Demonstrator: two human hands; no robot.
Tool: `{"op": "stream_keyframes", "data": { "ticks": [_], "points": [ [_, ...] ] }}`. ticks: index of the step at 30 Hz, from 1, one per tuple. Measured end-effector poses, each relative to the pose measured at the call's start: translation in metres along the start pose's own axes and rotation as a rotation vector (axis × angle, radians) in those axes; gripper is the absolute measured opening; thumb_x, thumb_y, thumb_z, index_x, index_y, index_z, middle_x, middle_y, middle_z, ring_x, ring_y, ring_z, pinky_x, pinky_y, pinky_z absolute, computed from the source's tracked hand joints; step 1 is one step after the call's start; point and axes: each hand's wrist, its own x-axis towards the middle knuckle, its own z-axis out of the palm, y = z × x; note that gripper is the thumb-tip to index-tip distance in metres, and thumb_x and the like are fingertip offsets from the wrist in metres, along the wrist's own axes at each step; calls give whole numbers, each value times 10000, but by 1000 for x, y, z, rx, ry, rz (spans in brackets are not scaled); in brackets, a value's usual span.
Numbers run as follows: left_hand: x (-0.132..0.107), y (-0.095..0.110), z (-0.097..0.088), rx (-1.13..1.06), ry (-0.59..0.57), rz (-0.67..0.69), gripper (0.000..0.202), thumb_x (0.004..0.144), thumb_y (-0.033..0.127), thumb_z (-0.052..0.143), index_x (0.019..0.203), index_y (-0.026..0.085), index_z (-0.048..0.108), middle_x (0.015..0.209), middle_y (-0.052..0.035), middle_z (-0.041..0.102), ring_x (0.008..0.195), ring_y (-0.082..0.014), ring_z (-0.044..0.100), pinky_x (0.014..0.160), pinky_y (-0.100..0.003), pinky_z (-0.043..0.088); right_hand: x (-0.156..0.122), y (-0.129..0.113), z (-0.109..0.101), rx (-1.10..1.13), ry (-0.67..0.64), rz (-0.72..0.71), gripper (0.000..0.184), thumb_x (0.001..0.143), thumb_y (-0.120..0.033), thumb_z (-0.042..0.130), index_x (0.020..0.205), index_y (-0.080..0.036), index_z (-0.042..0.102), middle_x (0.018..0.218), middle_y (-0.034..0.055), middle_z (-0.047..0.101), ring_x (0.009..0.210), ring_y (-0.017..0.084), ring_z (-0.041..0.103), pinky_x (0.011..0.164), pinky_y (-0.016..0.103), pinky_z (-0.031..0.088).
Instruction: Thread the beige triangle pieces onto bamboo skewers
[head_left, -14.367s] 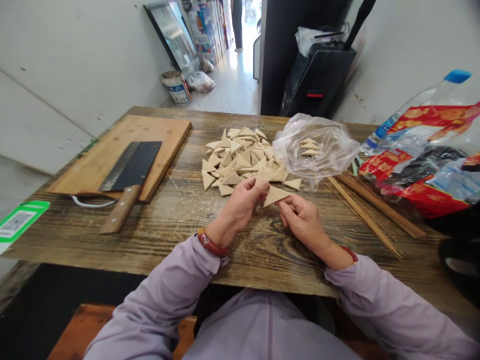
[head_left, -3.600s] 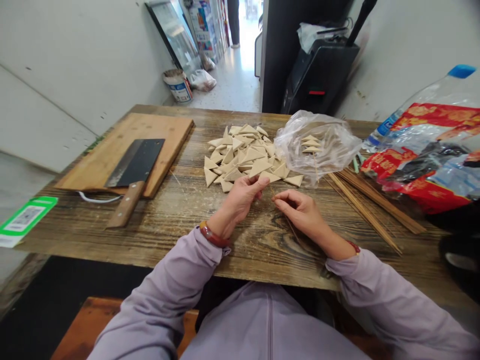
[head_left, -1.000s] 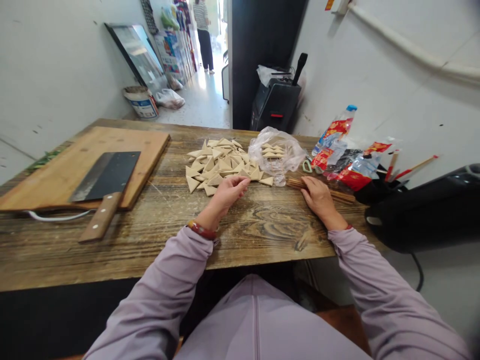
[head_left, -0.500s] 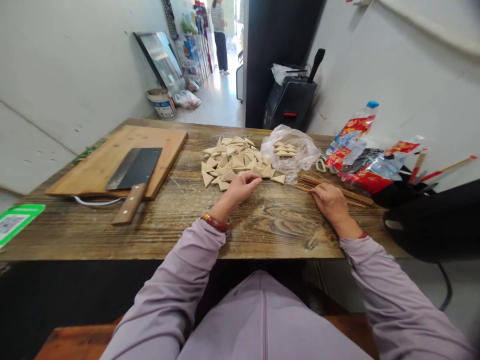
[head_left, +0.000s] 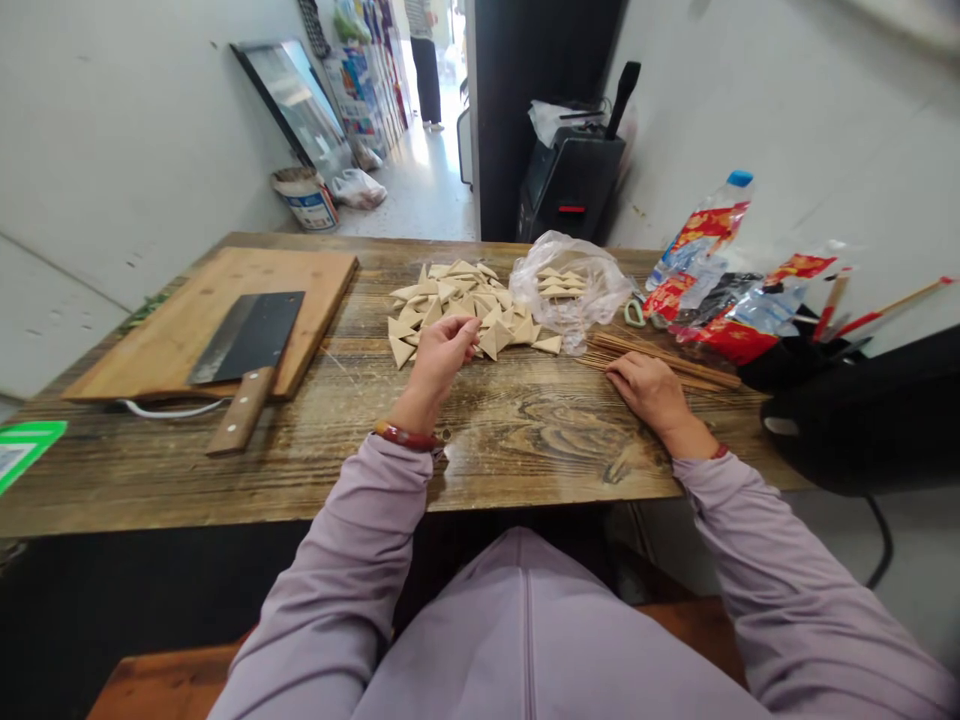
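My left hand (head_left: 442,358) is at the front of a pile of tan, flat triangular pieces (head_left: 466,285). Its fingers are curled together, and whatever may be between them is hidden; one triangle lies just beside the fingertips. Farther right, my right hand (head_left: 651,388) rests on the table with bent fingers closed over the near side of a bundle of thin brown wooden sticks (head_left: 679,365). Behind the sticks, a clear plastic bag (head_left: 606,285) lies open with several more triangular pieces (head_left: 561,284) in it.
On the left, a cleaver (head_left: 259,335) lies on a wooden cutting board (head_left: 322,285), its handle over the front edge. Scissors (head_left: 634,311), a plastic bottle (head_left: 697,230), red-and-clear wrappers (head_left: 750,330) and a black device (head_left: 862,420) crowd the right. A person (head_left: 425,75) stands in the far doorway.
My left hand has moved left and slightly away from me, against the pile. My right hand stays at the sticks with little shift. The view has tilted slightly down.
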Motion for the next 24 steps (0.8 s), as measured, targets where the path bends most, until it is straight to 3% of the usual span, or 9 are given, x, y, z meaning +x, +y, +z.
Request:
{"op": "stream_keyframes", "data": {
  "ticks": [10, 15, 21, 24],
  "points": [
    [0, -5, 8, 68, -51, -15, 296, 728, 386, 736, 847, 116, 705, 638, 3, 612, 499, -61, 491, 494, -192, 358, 13, 1, -2, 42, -52, 11, 169, 971, -227, 516, 938, -167, 670, 929, 113, 679, 900, 246, 579, 788, 339, 390],
    [1, -9, 8, 90, -43, -9, 308, 735, 398, 726, 855, 115, 713, 625, 5, 605, 506, -69, 495, 503, -202, 361, 11, -13, 1, -49, -14, -19, 176, 979, -218, 477, 935, -157, 637, 926, 126, 660, 885, 266, 566, 775, 351, 383],
    [1, -11, 10, 85, -53, 3, 298, 735, 392, 727, 851, 119, 716, 635, 5, 606, 517, -69, 495, 512, -207, 363, 20, -35, -6, 129, 216, 127, 299, 1046, -276, 351, 1055, -161, 627, 952, 106, 688, 836, 219, 621, 734, 308, 406],
    [0, -11, 12, 92, -57, -26, 289, 725, 394, 734, 824, 123, 708, 622, 7, 605, 498, -68, 477, 501, -213, 350, 44, -51, -13, 126, 122, 71, 312, 1041, -330, 400, 1081, -180, 671, 1013, 100, 706, 908, 222, 641, 720, 303, 400]
  ]
}}
